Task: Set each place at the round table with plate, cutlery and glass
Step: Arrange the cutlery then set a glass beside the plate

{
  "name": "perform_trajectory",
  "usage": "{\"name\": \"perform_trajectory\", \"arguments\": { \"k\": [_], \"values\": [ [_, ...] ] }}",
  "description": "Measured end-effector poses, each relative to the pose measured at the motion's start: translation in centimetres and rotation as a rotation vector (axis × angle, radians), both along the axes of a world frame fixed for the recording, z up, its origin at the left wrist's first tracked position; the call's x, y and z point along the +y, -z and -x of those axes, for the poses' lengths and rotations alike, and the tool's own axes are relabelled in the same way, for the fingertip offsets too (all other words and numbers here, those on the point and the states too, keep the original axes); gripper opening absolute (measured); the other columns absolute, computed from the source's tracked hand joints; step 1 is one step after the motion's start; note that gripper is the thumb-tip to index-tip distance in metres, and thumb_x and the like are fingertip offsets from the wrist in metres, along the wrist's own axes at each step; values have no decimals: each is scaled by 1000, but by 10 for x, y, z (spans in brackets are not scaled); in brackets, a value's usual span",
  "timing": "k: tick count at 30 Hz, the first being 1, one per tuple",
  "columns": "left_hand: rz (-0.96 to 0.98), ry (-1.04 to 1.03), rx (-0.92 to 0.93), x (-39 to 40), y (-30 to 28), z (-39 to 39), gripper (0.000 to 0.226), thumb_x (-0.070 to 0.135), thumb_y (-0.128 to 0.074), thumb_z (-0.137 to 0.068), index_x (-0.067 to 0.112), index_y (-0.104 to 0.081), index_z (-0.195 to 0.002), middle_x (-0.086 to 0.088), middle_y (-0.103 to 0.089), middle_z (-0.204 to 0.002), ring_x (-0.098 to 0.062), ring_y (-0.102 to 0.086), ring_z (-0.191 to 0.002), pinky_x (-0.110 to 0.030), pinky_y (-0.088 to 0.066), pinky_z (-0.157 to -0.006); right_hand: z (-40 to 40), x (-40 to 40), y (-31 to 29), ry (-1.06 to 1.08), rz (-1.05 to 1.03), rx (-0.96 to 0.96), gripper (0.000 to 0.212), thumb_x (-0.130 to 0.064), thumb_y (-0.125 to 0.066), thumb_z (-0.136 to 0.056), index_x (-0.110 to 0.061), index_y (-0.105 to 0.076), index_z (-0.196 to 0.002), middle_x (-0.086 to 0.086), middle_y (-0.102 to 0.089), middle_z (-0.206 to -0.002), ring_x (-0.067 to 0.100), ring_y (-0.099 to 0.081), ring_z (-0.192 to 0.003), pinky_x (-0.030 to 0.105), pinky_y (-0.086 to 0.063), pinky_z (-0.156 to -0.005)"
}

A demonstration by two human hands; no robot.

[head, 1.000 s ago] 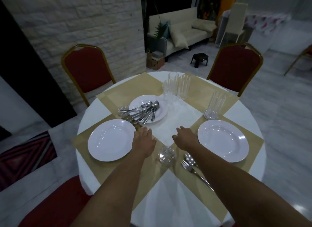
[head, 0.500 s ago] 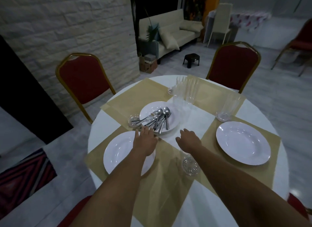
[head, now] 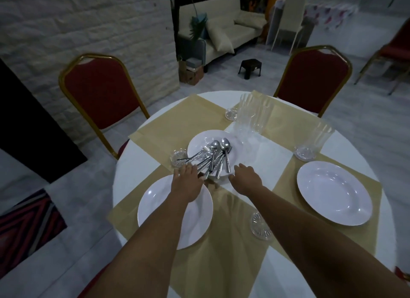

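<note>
Mid-frame on the worktop, the cutlery lies heaped on a plate. The left hand touches the handles, fingers loosely spread; the right hand, relaxed, touches the plate's rim.

Three round white ceramic plates: one under the left forearm, one right of both hands, one just beyond the fingertips carrying the steel cutlery pile, pieces uncountable. Two red gold-framed chairs. Two hands: left, right.
</note>
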State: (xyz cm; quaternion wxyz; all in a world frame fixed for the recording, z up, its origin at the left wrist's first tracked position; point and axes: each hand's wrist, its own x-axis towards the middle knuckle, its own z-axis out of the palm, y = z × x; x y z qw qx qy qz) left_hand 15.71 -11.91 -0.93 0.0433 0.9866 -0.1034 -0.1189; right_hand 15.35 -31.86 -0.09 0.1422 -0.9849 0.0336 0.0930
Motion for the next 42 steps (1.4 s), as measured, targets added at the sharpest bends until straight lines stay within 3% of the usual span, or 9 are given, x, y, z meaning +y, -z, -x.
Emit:
{"name": "perform_trajectory", "arguments": {
  "k": [6,12,18,27,31,42],
  "values": [
    [-3,-38,-85,17,7,-12,47,34,-28,-103,12,-32,-144,-9,-31,-153,-27,-23,-144,-47,-20,-113,-25,6,1,1,-14,-5,28,-27,-40,-97,-6,-57,-105,10,-56,-107,31,-50,-107,38,-44,-89],
    [-1,-35,-116,14,7,-34,44,34,-34,-101,12,-43,-138,-9,-32,-153,-27,-24,-144,-49,-22,-114,-52,9,8,47,-3,20,24,-22,-41,-94,-9,-60,-101,7,-60,-107,28,-51,-107,35,-45,-88],
    [-26,-21,-93,12,16,-62,56,40,-30,-99,15,-24,-149,-9,-23,-158,-24,-18,-147,-47,-10,-117,-78,15,17,163,-58,31,23,-19,-43,-92,-11,-63,-99,7,-64,-101,28,-55,-104,34,-45,-83],
    [-20,38,-159,4,22,-98,37,33,-39,-97,19,-47,-130,-1,-56,-126,-21,-47,-122,-39,-29,-105,-94,20,28,307,-152,55,26,-24,-45,-93,-15,-59,-112,8,-67,-104,29,-62,-99,36,-50,-85],
    [-29,17,-193,-2,17,-107,28,29,-39,-97,19,-55,-118,0,-57,-120,-21,-48,-117,-36,-32,-98,-96,21,32,346,-178,47,26,-20,-45,-93,-14,-59,-114,8,-66,-105,28,-63,-98,35,-49,-83],
    [74,-26,-192,-31,19,-114,31,34,-45,-95,14,-56,-117,-5,-56,-121,-23,-47,-117,-38,-35,-97,-95,7,28,438,-206,30,24,-13,-51,-92,-10,-65,-111,8,-66,-111,28,-63,-100,29,-46,-78]
  ]
}}
